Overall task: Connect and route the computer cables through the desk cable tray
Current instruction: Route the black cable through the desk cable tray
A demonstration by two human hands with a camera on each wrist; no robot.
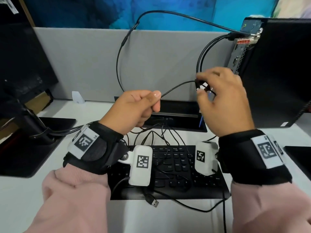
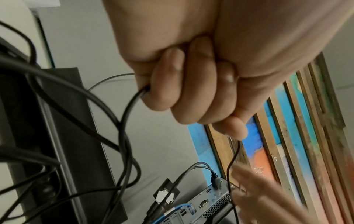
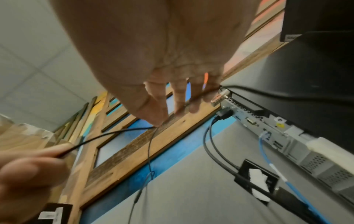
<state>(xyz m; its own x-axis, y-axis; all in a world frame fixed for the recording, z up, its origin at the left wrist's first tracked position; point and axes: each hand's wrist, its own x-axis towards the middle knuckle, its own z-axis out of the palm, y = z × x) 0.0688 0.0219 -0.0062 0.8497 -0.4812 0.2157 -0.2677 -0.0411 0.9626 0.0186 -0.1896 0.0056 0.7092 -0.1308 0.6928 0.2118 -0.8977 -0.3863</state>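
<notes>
A thin black cable point(image 1: 176, 87) stretches between both hands above the desk. My left hand point(image 1: 157, 100) grips it in a closed fist, thumb pressed on top; in the left wrist view the left hand point(image 2: 172, 98) has cable leaving it at both sides. My right hand point(image 1: 199, 84) pinches the cable's other stretch between thumb and forefinger, close to the computer tower's back panel point(image 1: 239, 47). In the right wrist view the right hand point(image 3: 162, 116) pinches the thin cable point(image 3: 107, 134) at its fingertips. Below the hands lies the desk's open cable tray point(image 1: 178, 115), with several black cables running into it.
A black keyboard point(image 1: 175, 167) sits near me with cables draped over it, and a loose USB plug point(image 1: 154, 201) lies at its front edge. Monitor stand point(image 1: 33, 132) stands left, tower point(image 1: 277, 73) right. A grey partition point(image 1: 84, 64) backs the desk. A blue network cable point(image 3: 268, 153) is plugged into the tower.
</notes>
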